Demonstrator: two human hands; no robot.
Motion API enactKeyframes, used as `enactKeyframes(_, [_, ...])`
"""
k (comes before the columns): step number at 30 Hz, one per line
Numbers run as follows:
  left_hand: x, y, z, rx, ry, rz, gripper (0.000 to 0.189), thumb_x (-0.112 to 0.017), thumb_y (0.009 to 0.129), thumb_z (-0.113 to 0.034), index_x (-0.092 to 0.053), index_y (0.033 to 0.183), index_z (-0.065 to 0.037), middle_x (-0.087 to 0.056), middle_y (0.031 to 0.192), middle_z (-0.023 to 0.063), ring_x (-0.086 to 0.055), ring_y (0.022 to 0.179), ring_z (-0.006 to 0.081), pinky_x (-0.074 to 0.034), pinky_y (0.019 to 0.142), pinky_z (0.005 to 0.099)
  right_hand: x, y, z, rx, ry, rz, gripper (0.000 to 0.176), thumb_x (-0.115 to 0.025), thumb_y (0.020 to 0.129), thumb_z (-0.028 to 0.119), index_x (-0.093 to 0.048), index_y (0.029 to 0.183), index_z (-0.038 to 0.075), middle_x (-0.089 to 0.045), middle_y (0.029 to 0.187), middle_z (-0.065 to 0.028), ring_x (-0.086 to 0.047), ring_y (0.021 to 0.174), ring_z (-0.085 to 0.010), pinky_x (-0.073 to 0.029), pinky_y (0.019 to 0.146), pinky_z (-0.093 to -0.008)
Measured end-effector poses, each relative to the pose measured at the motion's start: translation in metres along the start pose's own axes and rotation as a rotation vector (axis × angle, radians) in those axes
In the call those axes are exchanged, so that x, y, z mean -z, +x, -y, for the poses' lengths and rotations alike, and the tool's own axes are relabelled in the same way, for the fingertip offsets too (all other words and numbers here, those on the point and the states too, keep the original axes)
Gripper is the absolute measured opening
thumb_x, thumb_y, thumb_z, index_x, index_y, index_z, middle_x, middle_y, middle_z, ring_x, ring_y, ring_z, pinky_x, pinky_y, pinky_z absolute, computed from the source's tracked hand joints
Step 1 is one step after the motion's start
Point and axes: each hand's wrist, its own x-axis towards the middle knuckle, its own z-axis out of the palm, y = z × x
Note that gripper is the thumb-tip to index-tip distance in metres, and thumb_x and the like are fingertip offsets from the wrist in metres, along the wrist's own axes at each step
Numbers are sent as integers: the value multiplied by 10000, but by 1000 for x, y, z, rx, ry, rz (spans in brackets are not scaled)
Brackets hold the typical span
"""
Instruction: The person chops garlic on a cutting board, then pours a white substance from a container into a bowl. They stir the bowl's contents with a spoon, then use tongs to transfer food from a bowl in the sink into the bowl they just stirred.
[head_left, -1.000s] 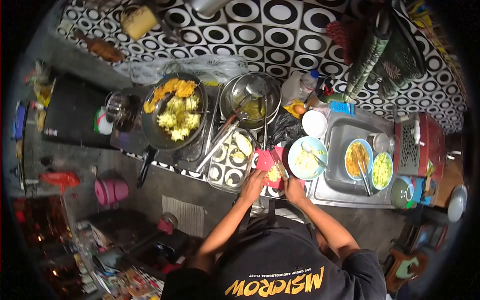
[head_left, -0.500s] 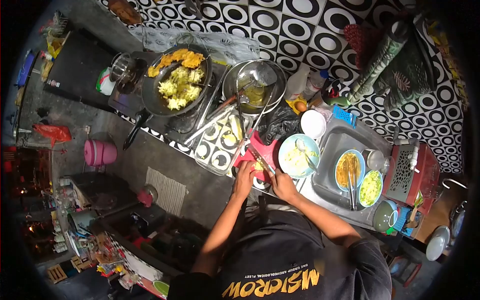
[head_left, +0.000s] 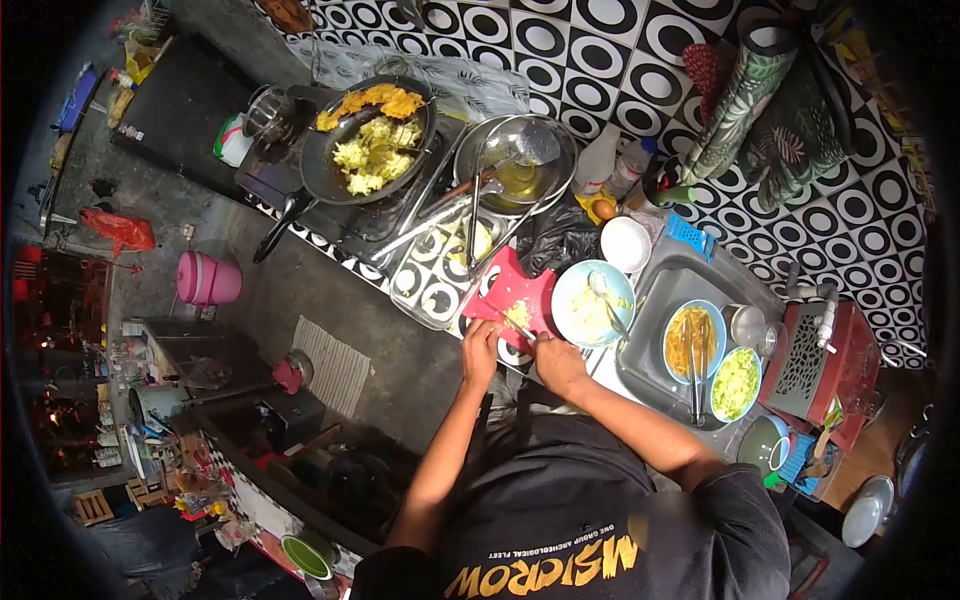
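A red cutting board (head_left: 528,290) lies on the counter with chopped pale pieces (head_left: 518,314) on it. My right hand (head_left: 558,362) is closed round a knife (head_left: 517,327), its blade low over the board. At the board's near left edge is my left hand (head_left: 481,345), fingers bent together by the blade tip; what they hold, if anything, is too small to tell. Just right of the board stands a light blue bowl (head_left: 571,335) with pale shreds and a spoon (head_left: 600,286). A pan (head_left: 318,170) on the stove holds yellow-green clumps and orange pieces.
A metal bowl (head_left: 467,160) with ladles sits beside the stove. In the sink (head_left: 640,345) are a bowl of orange strips with tongs (head_left: 699,375) and a bowl of green shreds (head_left: 737,384). A glass tray (head_left: 428,316), a white bowl (head_left: 626,245) and an egg (head_left: 603,209) are nearby.
The view has shifted slightly. The knife has tipped down from a raised slant to lie low over the board, and my right hand has moved slightly left and down.
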Motion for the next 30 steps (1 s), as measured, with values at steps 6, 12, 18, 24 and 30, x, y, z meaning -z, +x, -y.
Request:
enactKeyframes(6, [0, -1, -4, -4, -3, -8, 96, -672, 945, 38, -723, 1026, 23, -691, 981, 190, -698, 884, 395, -559, 775, 450, -24, 12, -11, 21, -28, 38, 257, -497, 1038, 130, -628, 1093, -84, -747, 911, -323, -766, 875, -481, -617, 774, -565])
enactKeyframes(12, [3, 0, -9, 8, 6, 6, 78, -682, 939, 41, -728, 1000, 24, -694, 969, 187, -695, 874, 390, -558, 772, 443, -16, 14, -9, 31, 29, -13, 249, -498, 1032, 112, -627, 1088, -94, -743, 920, -337, -762, 872, -496, -618, 779, -571])
enactKeyframes(18, [3, 0, -7, 7, 7, 10, 80, -690, 930, 46, -734, 994, 26, -695, 962, 185, -695, 870, 389, -561, 774, 442, -10, 14, -3, 41, -5, -18, 262, -495, 1038, 119, -616, 1081, -109, -740, 928, -348, -760, 881, -504, -614, 781, -584])
enactKeyframes(24, [2, -1, -3, -5, 13, 2, 92, -705, 917, 49, -738, 999, 23, -698, 969, 185, -702, 872, 389, -569, 782, 439, -13, 12, -7, 20, 42, -39, 274, -493, 1046, 131, -627, 1045, -109, -734, 907, -350, -754, 879, -515, -608, 781, -591])
enactKeyframes(30, [1, 1, -1, 25, 7, 16, 97, -719, 903, 52, -738, 994, 24, -697, 960, 187, -705, 875, 389, -573, 784, 436, 14, 0, 9, -20, 97, -38, 327, -502, 1056, 175, -637, 1064, -122, -730, 933, -367, -745, 901, -532, -598, 807, -603])
